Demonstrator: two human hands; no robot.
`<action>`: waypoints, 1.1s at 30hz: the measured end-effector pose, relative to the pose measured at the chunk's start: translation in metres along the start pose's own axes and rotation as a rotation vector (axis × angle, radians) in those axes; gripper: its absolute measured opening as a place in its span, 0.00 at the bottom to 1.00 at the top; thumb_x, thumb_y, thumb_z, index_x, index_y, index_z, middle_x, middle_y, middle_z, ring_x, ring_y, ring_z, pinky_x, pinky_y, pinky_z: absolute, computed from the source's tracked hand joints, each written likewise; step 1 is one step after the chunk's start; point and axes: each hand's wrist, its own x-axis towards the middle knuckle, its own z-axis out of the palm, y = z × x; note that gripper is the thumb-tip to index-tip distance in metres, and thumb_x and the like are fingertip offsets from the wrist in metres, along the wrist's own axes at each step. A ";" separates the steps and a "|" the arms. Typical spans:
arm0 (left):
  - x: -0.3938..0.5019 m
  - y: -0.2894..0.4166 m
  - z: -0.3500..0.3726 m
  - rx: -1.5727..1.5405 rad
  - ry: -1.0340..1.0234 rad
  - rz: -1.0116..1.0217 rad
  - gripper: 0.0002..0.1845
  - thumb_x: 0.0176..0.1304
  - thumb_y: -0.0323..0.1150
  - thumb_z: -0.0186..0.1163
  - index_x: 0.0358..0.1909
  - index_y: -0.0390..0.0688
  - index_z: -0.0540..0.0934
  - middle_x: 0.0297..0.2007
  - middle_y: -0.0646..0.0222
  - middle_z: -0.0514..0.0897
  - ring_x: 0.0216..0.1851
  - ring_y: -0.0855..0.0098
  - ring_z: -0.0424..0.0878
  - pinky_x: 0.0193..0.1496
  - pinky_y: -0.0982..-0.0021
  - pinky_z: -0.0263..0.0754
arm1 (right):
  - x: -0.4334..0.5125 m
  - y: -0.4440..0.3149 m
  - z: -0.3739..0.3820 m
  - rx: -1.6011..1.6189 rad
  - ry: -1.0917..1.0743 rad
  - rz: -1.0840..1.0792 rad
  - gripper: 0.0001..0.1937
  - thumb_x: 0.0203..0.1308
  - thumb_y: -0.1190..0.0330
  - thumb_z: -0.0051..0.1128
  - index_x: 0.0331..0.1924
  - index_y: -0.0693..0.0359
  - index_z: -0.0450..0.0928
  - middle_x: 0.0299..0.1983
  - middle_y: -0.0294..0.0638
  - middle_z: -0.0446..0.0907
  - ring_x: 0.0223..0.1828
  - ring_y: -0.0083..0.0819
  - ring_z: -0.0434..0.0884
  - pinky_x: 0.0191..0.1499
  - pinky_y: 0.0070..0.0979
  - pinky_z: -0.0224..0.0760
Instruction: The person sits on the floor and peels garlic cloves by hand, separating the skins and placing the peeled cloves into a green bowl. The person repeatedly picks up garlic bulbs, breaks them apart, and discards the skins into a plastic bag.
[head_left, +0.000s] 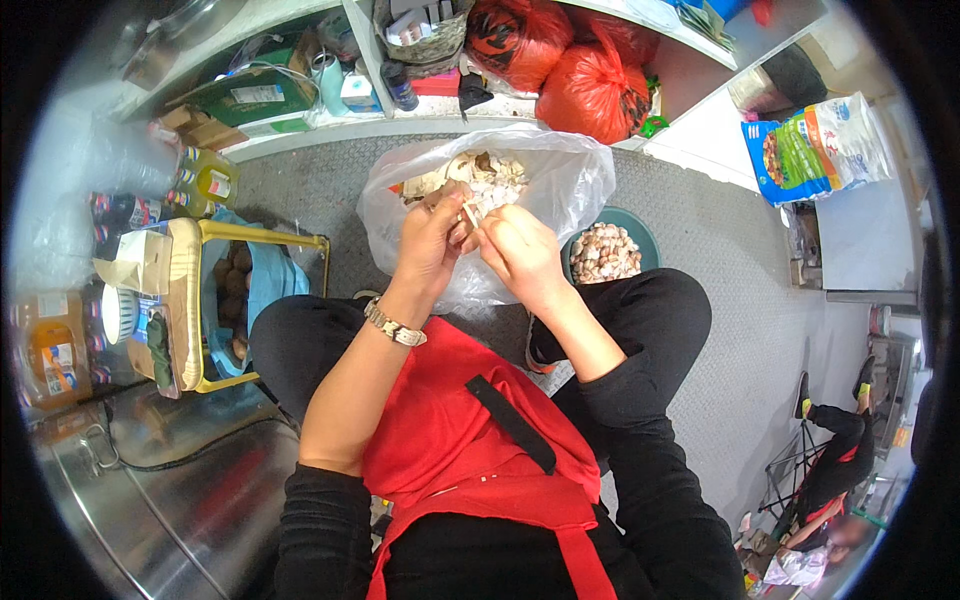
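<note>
My left hand (433, 238), with a watch on its wrist, is above a translucent plastic bag (577, 169). Its fingers pinch a small pale piece (471, 213), too small and covered to name surely. From the other side my right hand (519, 244) meets it, fingertips closed on the same piece. Inside the open bag lie pale, papery scraps (499, 180) with some brown bits, partly hidden by my hands. Just right of the bag, by my knee, is a green basin (651, 238) heaped with small pinkish-white pieces that look like garlic cloves (606, 253).
A yellow-framed stool (196, 300) at left has a blue bag (274, 277) of round brown items beside it. Bottles (214, 180) stand behind. Red plastic bags (592, 86) fill the shelf ahead. At far right a person (832, 465) sits on the patterned metal floor (739, 300) side.
</note>
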 end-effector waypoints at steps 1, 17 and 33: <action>0.000 -0.001 0.001 0.006 0.009 0.008 0.08 0.65 0.34 0.54 0.38 0.39 0.74 0.20 0.80 0.66 0.18 0.84 0.62 0.20 0.79 0.62 | 0.001 0.001 0.001 0.003 0.006 -0.002 0.09 0.43 0.76 0.61 0.29 0.62 0.71 0.27 0.40 0.73 0.29 0.37 0.76 0.31 0.28 0.71; 0.005 0.002 -0.017 0.006 -0.275 -0.236 0.16 0.65 0.38 0.55 0.48 0.38 0.72 0.26 0.76 0.68 0.20 0.85 0.59 0.23 0.83 0.55 | -0.017 0.049 0.005 -0.127 -0.447 0.943 0.17 0.67 0.57 0.42 0.40 0.62 0.75 0.26 0.42 0.77 0.24 0.33 0.77 0.27 0.30 0.68; 0.011 -0.004 -0.009 0.023 -0.318 -0.147 0.18 0.66 0.34 0.42 0.54 0.36 0.69 0.39 0.61 0.76 0.33 0.71 0.75 0.36 0.71 0.72 | -0.022 0.047 0.015 0.823 0.298 1.026 0.05 0.68 0.71 0.42 0.39 0.61 0.71 0.37 0.36 0.72 0.31 0.21 0.72 0.27 0.18 0.66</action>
